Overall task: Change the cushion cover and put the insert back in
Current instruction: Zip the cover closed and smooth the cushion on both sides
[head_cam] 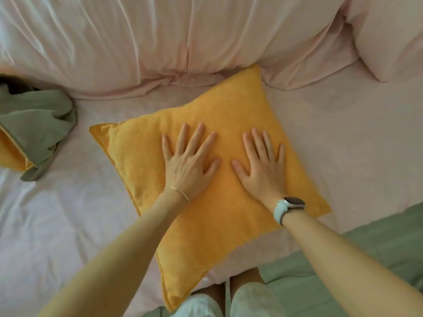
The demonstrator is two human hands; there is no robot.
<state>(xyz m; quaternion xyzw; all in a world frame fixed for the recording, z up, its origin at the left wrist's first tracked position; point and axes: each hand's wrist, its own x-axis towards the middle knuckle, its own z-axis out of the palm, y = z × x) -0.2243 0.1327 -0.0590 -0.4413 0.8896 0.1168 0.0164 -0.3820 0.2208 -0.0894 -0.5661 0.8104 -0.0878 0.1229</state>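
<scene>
Pressing flat: yellow cushion (206,138) on pink bed sheet (343,138), both hands on top.

Cushion: square, textured yellow cover, flanged edge, filled out, lying cornerwise at mid-bed, far corner touching the bunched pink duvet (160,42). Left hand (190,163): palm down on the cushion's middle, fingers straight and spread, thin bracelet at the wrist. Right hand (261,165): palm down just beside the left, fingers straight and spread, pale-strapped watch (289,205) at the wrist. Pink pillow (393,37): far right. Green cloth (34,124): crumpled at the left edge, lying over a second yellow piece (11,154), well apart from the cushion. Green sheet (377,243): near right.
</scene>
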